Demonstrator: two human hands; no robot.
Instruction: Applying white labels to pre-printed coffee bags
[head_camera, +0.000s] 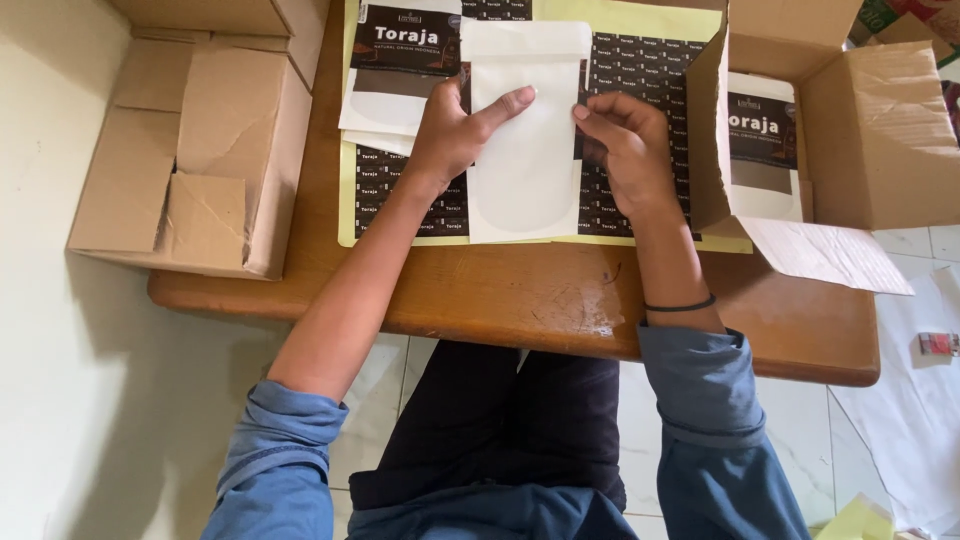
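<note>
While the left hand (455, 125) presses flat on a blank white pouch (523, 140) lying on a sheet of dark labels (640, 130) on the wooden tabletop (560, 300), the right hand (625, 145) pinches the pouch's right edge between thumb and fingers. To the right, an open cardboard box (860, 130) holds a labelled white pouch (762, 145). More labelled pouches (400, 60) are stacked left of the hands. Another cardboard box (200, 150) sits at far left, flaps folded, contents hidden.
</note>
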